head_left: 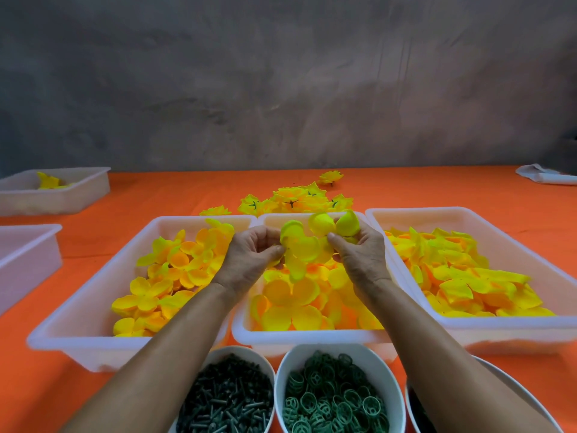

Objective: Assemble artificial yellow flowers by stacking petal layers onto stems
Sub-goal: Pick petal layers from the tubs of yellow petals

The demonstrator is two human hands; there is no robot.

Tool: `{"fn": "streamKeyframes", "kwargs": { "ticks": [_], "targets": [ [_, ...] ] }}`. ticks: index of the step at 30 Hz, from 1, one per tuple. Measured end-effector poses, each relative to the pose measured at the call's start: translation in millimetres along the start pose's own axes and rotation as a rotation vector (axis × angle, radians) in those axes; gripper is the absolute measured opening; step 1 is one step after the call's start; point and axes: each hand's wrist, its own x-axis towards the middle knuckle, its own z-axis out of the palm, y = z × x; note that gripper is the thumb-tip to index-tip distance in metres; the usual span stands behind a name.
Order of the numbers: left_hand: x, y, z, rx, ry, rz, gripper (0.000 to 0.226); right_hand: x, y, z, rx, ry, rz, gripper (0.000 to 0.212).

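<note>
While both arms reach over the middle tray [312, 339], the left hand [249, 257] and right hand [362, 254] pinch a yellow petal layer [301, 248], finished flowers [293, 200] at twelve o'clock.

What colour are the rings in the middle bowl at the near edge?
Green; the rings fill the white middle bowl, seen best in the head view.

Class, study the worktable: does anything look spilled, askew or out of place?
Nothing stands out. Petals stay inside the three trays, finished flowers lie behind them, and both hands hold a petal layer.
</note>
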Motion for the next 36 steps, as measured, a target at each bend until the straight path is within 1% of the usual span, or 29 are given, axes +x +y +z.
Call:
{"fn": "streamKeyframes", "kwargs": {
  "ticks": [3,4,5,7,8,10,12,15,16,18,21,23,26,29,30,32,33,34,36],
  "targets": [
    [-0.3,0.5,-1.3,0.008,0.018,-0.018,0.010,1.5,1.5,0.1,0.007,-0.003,-0.004,0.020],
    [0.0,0.5,-1.5,0.007,0.027,-0.024,0.006,1.9,2.3,0.1,0.001,-0.015,-0.002,0.024],
    [-0.1,1.3,-1.3,0.005,0.038,-0.030,0.006,2.1,3.2,-0.1,-0.015,-0.030,0.004,0.030],
    [-0.1,2.3,-1.6,-0.007,0.049,-0.039,0.012,2.2,4.4,0.6,-0.059,-0.081,0.029,0.043],
    [0.1,2.6,-1.9,-0.018,0.047,-0.043,0.013,1.4,4.5,1.6,-0.078,-0.123,0.039,0.043],
    [0.7,2.6,-1.6,-0.037,0.042,-0.042,0.014,-0.5,3.5,3.6,-0.100,-0.200,0.066,0.038],
    [1.2,2.7,-0.3,-0.041,0.045,-0.035,0.015,-1.4,1.5,4.4,-0.086,-0.238,0.116,0.031],
    [0.1,3.3,-0.2,-0.023,0.011,-0.041,0.005,-1.7,1.2,4.7,-0.069,-0.298,0.152,0.026],
    [-0.7,3.4,-0.3,-0.008,-0.008,-0.044,0.013,-1.7,1.6,4.9,-0.058,-0.301,0.145,0.026],
    [-2.1,3.3,-0.5,0.026,-0.054,-0.052,0.019,-1.7,2.4,4.2,-0.019,-0.226,0.107,0.025],
    [-2.5,3.1,0.5,0.124,-0.122,-0.066,0.013,-0.5,2.1,1.0,0.049,-0.063,0.071,0.013],
    [-2.0,3.4,1.7,0.158,-0.150,-0.071,0.009,-0.3,1.0,-0.1,0.090,-0.040,0.060,0.016],
    [-0.1,5.5,2.8,0.168,-0.094,-0.069,0.004,-1.8,-2.5,0.4,0.165,-0.095,0.067,0.017],
    [2.9,4.9,2.3,0.139,-0.040,-0.094,0.028,-5.5,-5.5,1.1,0.197,-0.266,0.118,0.012],
    [2.8,4.8,2.2,0.136,-0.048,-0.093,0.029,-6.7,-5.6,1.4,0.187,-0.335,0.133,0.010],
    [0.6,4.9,1.5,0.131,-0.069,-0.057,0.013,-8.3,-5.6,1.9,0.159,-0.411,0.150,0.010],
    [-0.4,4.9,0.7,0.107,-0.064,-0.042,0.005,-8.0,-5.7,1.8,0.139,-0.412,0.156,0.011],
    [-0.8,4.6,0.1,0.077,-0.043,-0.032,0.003,-6.9,-5.4,1.4,0.110,-0.396,0.160,0.012],
    [-0.5,3.0,-1.8,0.014,0.008,-0.036,0.007,-5.3,-5.5,1.1,0.049,-0.350,0.175,0.010]
  ]
}}
